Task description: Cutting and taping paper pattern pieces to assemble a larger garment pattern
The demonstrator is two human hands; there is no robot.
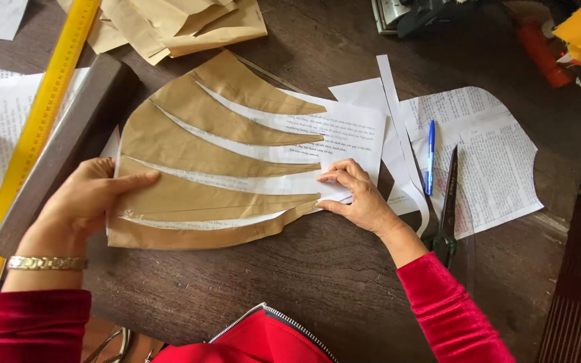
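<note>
Slashed brown paper pattern point(203, 161) fanned out mid-table over a printed white sheet point(344, 134) — thin, light, limp, easily torn where the strips join. Left hand point(82, 202) spread flat, pinning its near-left edge; right hand point(358, 195) narrowed, fingertips pressing the strip tips. Best held flat by the uncut margin — never lifted by one strip.

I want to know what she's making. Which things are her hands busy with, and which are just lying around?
In use:
- left hand and right hand pressing the brown paper pattern, slashed and fanned out
- white printed sheet underneath it

Lying about:
- blue pen
- scissors
- yellow ruler
- folded brown papers
- curved printed sheet
</note>
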